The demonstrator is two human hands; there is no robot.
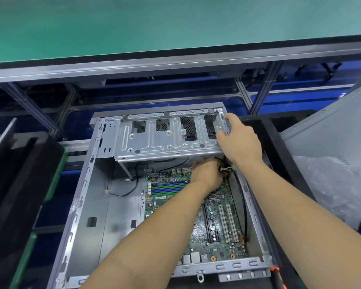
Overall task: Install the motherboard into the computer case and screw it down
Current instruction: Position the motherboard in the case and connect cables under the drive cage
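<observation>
Two forearms reach into one open computer case [88,205]. Its single motherboard [215,232] lies flat inside, beneath the left hand [206,173], curled around black cables [223,163]. Right hand [238,138] grips the drive cage [167,138].

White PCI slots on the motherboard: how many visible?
2. Both white slots lie side by side on the motherboard toward its right edge, right of the black slots. The left hand and forearm may hide more.
</observation>
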